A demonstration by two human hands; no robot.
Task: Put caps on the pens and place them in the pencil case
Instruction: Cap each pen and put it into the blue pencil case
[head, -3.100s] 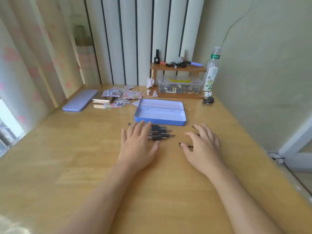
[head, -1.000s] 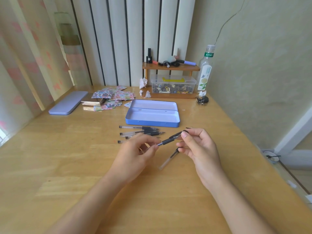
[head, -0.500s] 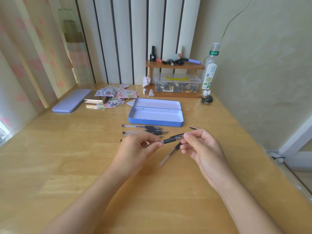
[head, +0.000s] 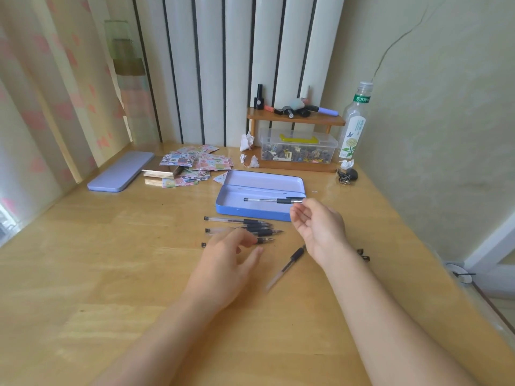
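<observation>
The open blue pencil case (head: 250, 215) lies mid-table with one capped black pen (head: 267, 200) lying inside it. My right hand (head: 320, 227) hovers at the case's right end with fingers apart, its fingertips just beside that pen's cap. Several uncapped black pens (head: 242, 222) lie in a row in front of the case. My left hand (head: 225, 260) is spread over the nearest of them and holds nothing. Another pen (head: 287, 264) lies diagonally on the table by my right wrist. Small black caps (head: 363, 254) show to the right of my right forearm.
The case's lilac lid (head: 122, 171) lies at the far left beside a pile of stickers (head: 195, 162). At the back stand a wooden shelf (head: 295, 118), a clear storage box (head: 298, 149), a bottle (head: 355, 121) and keys (head: 347, 175). A wall runs along the table's right side.
Both hands held a pen together before. That pen now lies in the case, my right hand has opened beside it, and my left hand has moved down to the row of pens.
</observation>
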